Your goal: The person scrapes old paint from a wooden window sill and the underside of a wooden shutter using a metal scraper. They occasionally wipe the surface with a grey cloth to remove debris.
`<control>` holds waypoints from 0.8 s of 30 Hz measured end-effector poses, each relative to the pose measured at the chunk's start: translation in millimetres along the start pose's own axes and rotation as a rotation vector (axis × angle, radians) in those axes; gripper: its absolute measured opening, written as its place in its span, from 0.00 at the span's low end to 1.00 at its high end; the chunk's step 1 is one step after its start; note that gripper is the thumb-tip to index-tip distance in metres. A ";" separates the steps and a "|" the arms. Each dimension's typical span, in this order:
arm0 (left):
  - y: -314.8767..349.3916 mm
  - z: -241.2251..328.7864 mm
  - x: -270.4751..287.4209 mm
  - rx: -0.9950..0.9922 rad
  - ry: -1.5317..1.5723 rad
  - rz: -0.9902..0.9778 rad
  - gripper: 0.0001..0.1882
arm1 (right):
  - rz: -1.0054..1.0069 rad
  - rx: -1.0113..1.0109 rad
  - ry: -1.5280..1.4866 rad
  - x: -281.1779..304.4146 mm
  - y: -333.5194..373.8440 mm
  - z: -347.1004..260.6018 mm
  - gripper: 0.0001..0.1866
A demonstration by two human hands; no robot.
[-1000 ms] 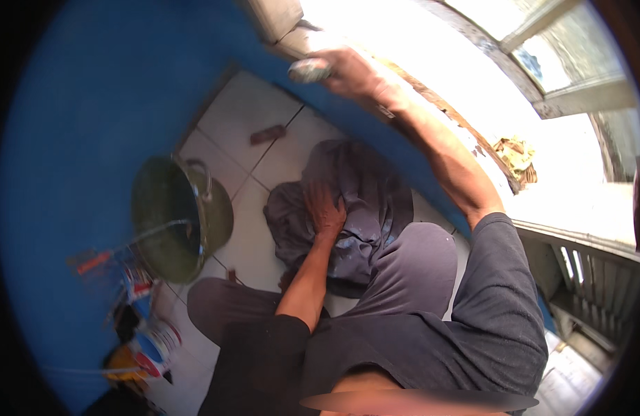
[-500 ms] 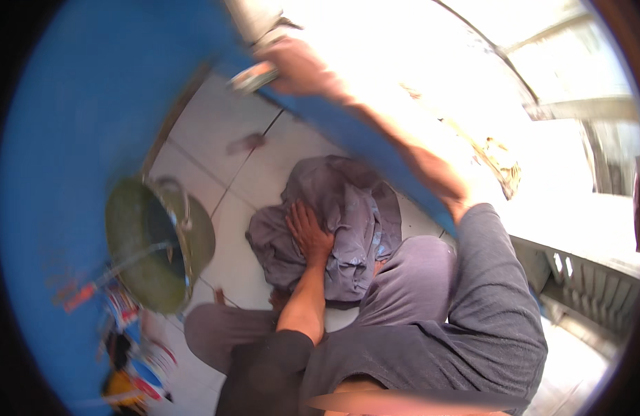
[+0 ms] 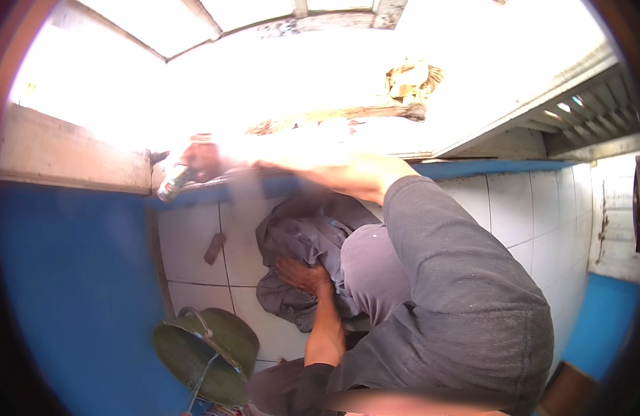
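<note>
A crumpled grey garment (image 3: 288, 232) lies on the tiled floor in front of my knees. My left hand (image 3: 302, 275) rests flat on it, fingers stretched out. Reaching across to the far left, my right hand (image 3: 200, 157) is closed around a small pale object with greenish patches (image 3: 171, 186), close to the end of the ledge; blur and glare hide its exact kind.
A dark green bucket (image 3: 245, 341) with a thin rod in it stands at lower left by the blue wall (image 3: 70, 277). A small brownish block (image 3: 214, 248) lies on the tiles. The bright ledge (image 3: 472, 104) holds a wooden strip (image 3: 340, 114) and dry crumpled stuff (image 3: 411, 80).
My view has swung, so the ledge now runs across the top. My right hand still grips the pale object near the ledge's far left end. My left hand stays on the garment.
</note>
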State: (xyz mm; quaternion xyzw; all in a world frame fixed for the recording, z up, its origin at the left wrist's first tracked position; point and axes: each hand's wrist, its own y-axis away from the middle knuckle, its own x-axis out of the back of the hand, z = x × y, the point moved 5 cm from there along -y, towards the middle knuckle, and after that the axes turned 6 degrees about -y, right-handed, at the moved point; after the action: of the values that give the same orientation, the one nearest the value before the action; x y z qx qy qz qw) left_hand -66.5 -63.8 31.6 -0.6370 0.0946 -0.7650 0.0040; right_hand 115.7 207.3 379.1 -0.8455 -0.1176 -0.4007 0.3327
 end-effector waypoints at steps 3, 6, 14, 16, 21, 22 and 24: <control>3.7 -13.1 -10.6 -0.011 -0.030 0.030 0.40 | 0.017 -0.085 -0.015 21.3 1.6 -0.8 0.10; 6.9 -18.4 -8.4 -0.005 -0.047 0.078 0.39 | 0.199 -0.227 -0.140 51.4 11.4 10.7 0.10; 6.4 -15.2 -11.3 0.034 -0.030 0.086 0.44 | 0.834 -0.394 -0.528 133.9 158.4 83.3 0.16; 2.7 -4.6 -4.7 0.052 -0.024 -0.010 0.43 | 0.922 -0.629 -0.817 140.3 182.4 105.3 0.19; 1.3 -6.8 -3.1 0.036 -0.001 0.060 0.42 | 0.872 -1.011 -1.016 103.5 215.7 173.3 0.21; 1.4 -4.9 -3.8 0.037 0.010 0.073 0.42 | 0.846 -1.008 -1.103 102.0 221.9 191.6 0.21; 4.6 -3.2 -2.2 0.037 0.017 0.053 0.41 | 0.791 -1.011 -1.287 97.9 230.3 210.7 0.22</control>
State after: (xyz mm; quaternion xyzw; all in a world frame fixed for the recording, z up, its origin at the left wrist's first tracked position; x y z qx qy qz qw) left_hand -69.7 -67.7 28.2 -0.6277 0.0971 -0.7716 0.0352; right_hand 413.0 166.1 248.9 -0.9299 0.2080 0.2883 -0.0945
